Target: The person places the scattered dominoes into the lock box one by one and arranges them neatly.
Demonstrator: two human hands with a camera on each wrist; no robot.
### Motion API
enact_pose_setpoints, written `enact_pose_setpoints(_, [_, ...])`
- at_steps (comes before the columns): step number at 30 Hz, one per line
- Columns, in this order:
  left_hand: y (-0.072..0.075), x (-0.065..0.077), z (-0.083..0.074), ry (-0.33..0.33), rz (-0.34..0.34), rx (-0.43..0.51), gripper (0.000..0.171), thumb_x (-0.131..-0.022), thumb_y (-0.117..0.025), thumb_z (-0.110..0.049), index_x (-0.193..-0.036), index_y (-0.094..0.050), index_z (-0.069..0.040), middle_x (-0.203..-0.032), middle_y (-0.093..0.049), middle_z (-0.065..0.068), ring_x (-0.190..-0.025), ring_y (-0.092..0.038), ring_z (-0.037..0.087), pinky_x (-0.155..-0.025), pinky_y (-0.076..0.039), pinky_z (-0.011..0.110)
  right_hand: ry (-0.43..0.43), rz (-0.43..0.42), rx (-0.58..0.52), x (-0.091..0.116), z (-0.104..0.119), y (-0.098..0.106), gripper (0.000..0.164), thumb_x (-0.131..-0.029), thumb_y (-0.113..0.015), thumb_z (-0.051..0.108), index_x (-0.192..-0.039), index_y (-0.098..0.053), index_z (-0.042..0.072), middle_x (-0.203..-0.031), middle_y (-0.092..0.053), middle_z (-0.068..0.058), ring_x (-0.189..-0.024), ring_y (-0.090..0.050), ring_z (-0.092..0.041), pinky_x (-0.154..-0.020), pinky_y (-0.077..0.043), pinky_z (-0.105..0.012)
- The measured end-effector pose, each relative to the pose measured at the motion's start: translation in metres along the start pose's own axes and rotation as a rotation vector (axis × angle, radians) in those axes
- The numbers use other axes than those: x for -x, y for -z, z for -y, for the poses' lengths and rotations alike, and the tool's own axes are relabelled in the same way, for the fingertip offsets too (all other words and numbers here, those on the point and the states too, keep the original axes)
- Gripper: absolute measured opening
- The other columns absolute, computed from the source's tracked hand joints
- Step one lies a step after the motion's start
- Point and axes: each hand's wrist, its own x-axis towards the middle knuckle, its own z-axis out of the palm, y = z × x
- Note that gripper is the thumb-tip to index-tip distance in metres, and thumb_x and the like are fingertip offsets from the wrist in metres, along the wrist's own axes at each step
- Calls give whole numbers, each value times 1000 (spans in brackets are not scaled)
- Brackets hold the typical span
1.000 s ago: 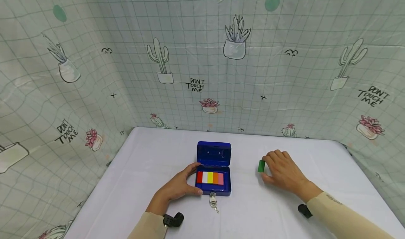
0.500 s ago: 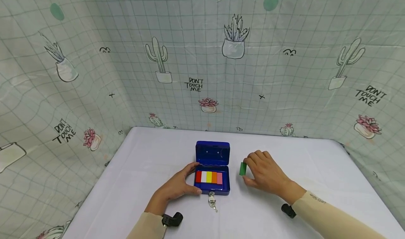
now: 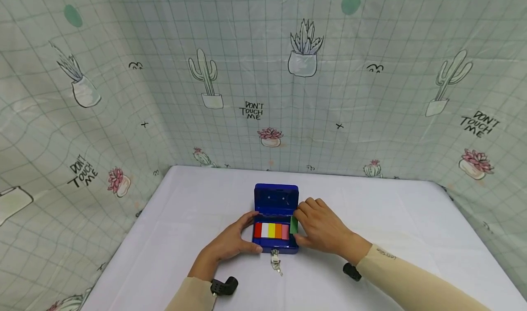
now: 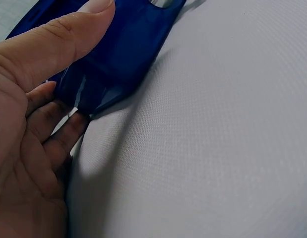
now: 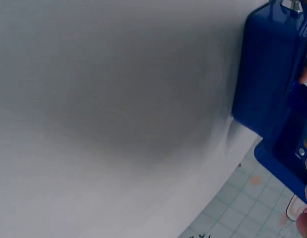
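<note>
On the table stands a small blue cash box (image 3: 266, 247) with its lid (image 3: 276, 199) raised. Inside lies a row of blocks: red (image 3: 258, 230), white (image 3: 265, 230), yellow (image 3: 271, 230), orange (image 3: 278, 231) and pink (image 3: 285, 232). My left hand (image 3: 231, 242) holds the box by its left side, thumb at the front corner and fingers toward the back. My right hand (image 3: 323, 228) pinches a green block (image 3: 293, 225) over the box's right end, beside the pink one. Whether that block touches the floor of the box cannot be told.
Keys (image 3: 276, 264) hang from the lock at the box's front and lie on the white table (image 3: 370, 210). A patterned cloth (image 3: 247, 142) stands behind the table and along its sides. Each wrist wears a black camera, such as the left one (image 3: 224, 286).
My right hand has carried the green block leftward, from the table's right part to over the box. The left hand and the box stay in place.
</note>
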Motion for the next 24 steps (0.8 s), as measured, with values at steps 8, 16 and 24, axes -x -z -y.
enact_pose_setpoints(8, [0,1,1,-14,7,10,104,-79,-95,-25,-164,-36,-16,-168,-39,19,-156,-35,41,-126,-20,69,-16,100,54,-9,7,-5,47,-85,-79,56,-96,-65,12,-87,-55,-1,-83,-47,-22,-73,-34,-33])
enact_pose_setpoints(16, [1,0,1,-16,12,23,103,-80,-94,-24,-164,-36,-17,-168,-39,19,-156,-35,41,-126,-20,68,-11,121,86,-12,8,-4,51,-83,-81,59,-96,-65,12,-85,-52,0,-82,-46,-22,-72,-31,-32])
enact_pose_setpoints(24, [0,1,2,-23,19,21,101,-81,-93,-26,-164,-36,-17,-168,-39,19,-156,-34,41,-126,-21,68,-45,165,70,-18,15,0,50,-80,-86,55,-95,-65,12,-82,-50,0,-80,-44,-21,-69,-29,-32])
